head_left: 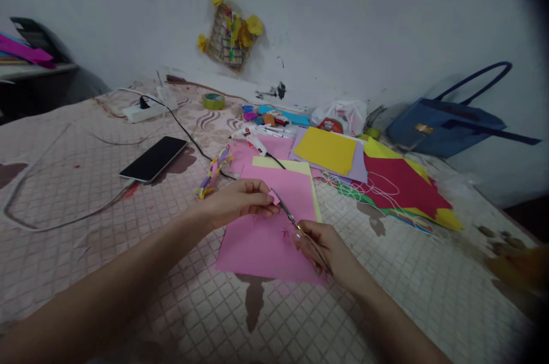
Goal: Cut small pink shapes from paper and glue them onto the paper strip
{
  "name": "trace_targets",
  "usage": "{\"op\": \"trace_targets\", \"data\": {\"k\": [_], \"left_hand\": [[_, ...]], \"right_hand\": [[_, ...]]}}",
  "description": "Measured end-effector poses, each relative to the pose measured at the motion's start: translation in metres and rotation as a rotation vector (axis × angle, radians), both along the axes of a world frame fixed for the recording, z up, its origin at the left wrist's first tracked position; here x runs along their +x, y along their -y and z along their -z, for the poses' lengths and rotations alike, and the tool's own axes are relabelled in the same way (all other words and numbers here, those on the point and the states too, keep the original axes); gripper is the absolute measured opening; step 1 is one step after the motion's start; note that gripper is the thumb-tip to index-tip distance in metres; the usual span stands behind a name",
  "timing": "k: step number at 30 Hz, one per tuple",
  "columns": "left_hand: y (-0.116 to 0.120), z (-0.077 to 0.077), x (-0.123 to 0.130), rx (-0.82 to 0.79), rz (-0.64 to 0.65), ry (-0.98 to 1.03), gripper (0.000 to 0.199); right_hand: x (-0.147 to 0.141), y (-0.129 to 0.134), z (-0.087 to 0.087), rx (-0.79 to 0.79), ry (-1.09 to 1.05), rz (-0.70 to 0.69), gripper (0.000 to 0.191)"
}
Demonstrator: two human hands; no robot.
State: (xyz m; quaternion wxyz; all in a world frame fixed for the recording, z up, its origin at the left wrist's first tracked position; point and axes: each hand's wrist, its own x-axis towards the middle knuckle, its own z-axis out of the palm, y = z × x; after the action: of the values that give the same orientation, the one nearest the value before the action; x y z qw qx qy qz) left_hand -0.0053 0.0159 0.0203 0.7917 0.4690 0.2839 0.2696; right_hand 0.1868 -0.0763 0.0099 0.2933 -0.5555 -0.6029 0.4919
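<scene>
My left hand (251, 199) pinches a small piece of pink paper (273, 197) between thumb and fingers. In my right hand (321, 244) is a pair of scissors (290, 216), its blades pointing up and left against the edge of that small piece. Both hands are over a large pink sheet (253, 246) lying on the patterned cloth. Some crumpled pink scraps (285, 234) rest on the sheet, partly behind the right hand. A pale yellow sheet (304, 168) sticks out from under the pink one.
A hot glue gun (255, 139) lies beyond the sheet, beside a braided paper strip (213, 172). At left are a tablet (153, 159), cables and a power strip (143, 111). To the right are yellow paper (326, 149), tangled white string (377, 186), red paper (398, 186) and a blue handbag (446, 123).
</scene>
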Motion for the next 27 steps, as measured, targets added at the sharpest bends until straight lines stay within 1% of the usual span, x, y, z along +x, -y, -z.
{"op": "trace_targets", "data": {"k": [6,11,13,15,18,23,25,27], "left_hand": [[-0.002,0.0,-0.001,-0.014,0.021,0.019,0.012],[0.009,0.007,0.006,0.023,0.031,-0.003,0.011],[0.015,0.011,0.01,0.081,0.027,-0.033,0.011],[0.02,0.013,0.014,0.181,-0.004,-0.078,0.011],[0.024,0.014,0.017,0.308,-0.031,-0.145,0.012],[0.025,0.017,0.02,0.378,-0.006,-0.194,0.013],[0.025,0.02,0.02,0.392,0.009,-0.206,0.012],[0.026,0.02,0.019,0.41,0.052,-0.221,0.012]], "right_hand": [[-0.001,0.0,0.002,0.001,-0.045,0.023,0.038],[-0.006,-0.003,0.002,0.055,-0.177,0.157,0.033],[-0.009,-0.005,0.005,0.068,-0.198,0.185,0.031],[-0.011,-0.006,0.006,0.08,-0.203,0.197,0.029],[-0.013,-0.006,0.006,0.096,-0.204,0.234,0.027],[-0.012,-0.006,0.002,0.126,-0.185,0.243,0.022],[-0.009,-0.007,0.004,0.148,-0.198,0.249,0.02],[-0.006,-0.008,0.006,0.158,-0.221,0.257,0.017]]}}
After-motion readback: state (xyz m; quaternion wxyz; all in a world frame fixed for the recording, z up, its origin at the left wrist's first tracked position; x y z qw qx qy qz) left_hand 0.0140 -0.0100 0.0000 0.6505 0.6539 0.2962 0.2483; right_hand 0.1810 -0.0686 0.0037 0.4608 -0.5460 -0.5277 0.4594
